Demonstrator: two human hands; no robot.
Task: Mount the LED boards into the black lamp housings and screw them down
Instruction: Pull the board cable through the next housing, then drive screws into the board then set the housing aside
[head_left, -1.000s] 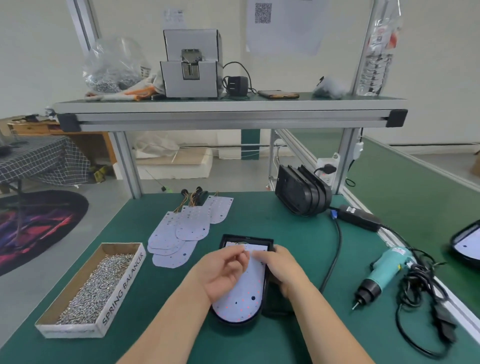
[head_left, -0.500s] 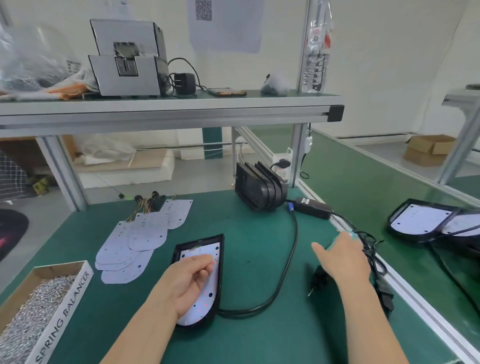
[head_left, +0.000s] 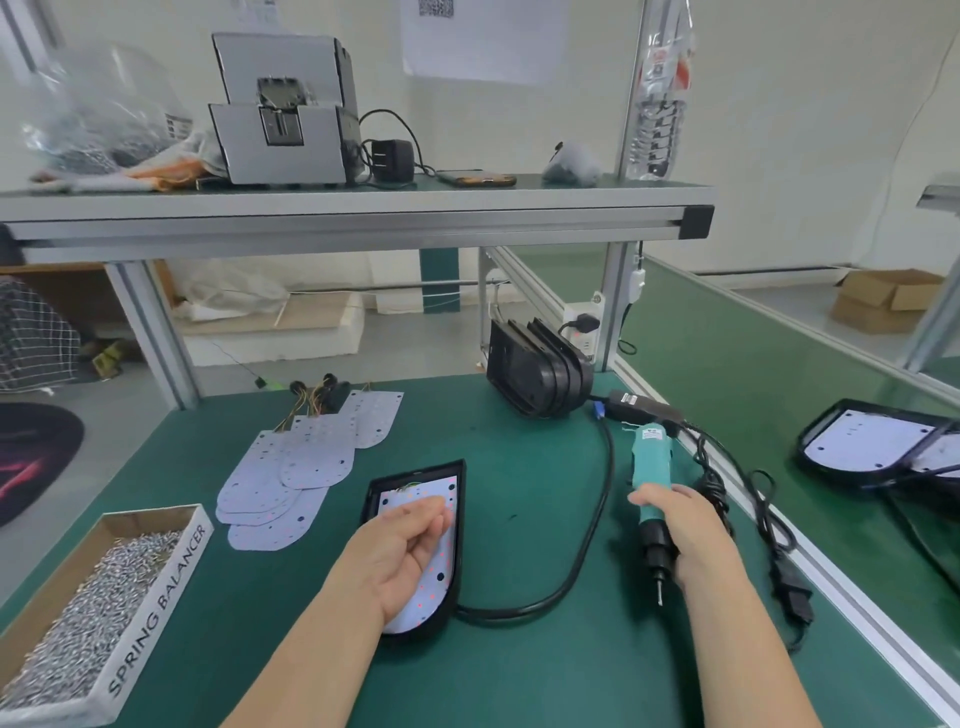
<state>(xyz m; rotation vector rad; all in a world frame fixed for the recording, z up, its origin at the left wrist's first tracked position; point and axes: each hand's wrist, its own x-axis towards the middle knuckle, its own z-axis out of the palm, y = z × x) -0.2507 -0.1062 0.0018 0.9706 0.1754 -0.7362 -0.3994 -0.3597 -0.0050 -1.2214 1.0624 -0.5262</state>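
Board seated in its housing; by my judgement, no screws driven yet.
From the head view, the LED board (head_left: 442, 586) lies in the black housing (head_left: 460, 512) mid-bench. Its long axis runs away from the person, rounded end nearest. The left hand (head_left: 402, 545) rests on it, fingers together. The right hand (head_left: 685, 530) is wrapped round the screwdriver (head_left: 649, 467), bit pointing back toward them. The loose boards (head_left: 291, 467) and stacked housings (head_left: 535, 374) wait.
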